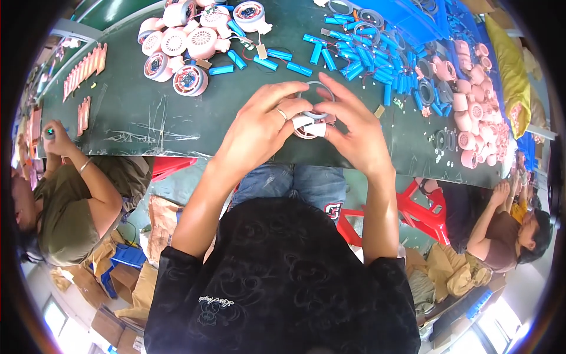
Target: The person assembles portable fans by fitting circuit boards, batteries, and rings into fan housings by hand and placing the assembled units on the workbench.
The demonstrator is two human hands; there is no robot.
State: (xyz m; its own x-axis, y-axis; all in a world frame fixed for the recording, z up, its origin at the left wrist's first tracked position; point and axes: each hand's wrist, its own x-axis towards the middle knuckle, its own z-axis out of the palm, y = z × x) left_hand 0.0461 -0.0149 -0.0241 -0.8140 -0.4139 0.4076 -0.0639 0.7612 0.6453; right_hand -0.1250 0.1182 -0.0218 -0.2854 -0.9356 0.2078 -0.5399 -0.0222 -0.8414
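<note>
At the near edge of the green table, my left hand [258, 127] and my right hand [361, 131] meet, fingers curled around a grey ring [313, 115]. The ring is tilted up between my fingertips. Just beneath it is a round pink fan housing [305, 133], partly hidden by my thumbs, which have white coverings on their tips. Whether the ring touches the housing I cannot tell. Beyond my hands lie blue cylindrical battery cells [299, 69] and pink fan units with wired circuit boards [190, 80].
More batteries and grey rings spread toward a blue bin [413, 20]. Pink housings are heaped at right [474, 112], beside a yellow bag [510, 76]. Pink strips [85, 69] lie at left. One co-worker [76, 200] sits left, another [501, 224] right, near a red stool [421, 209].
</note>
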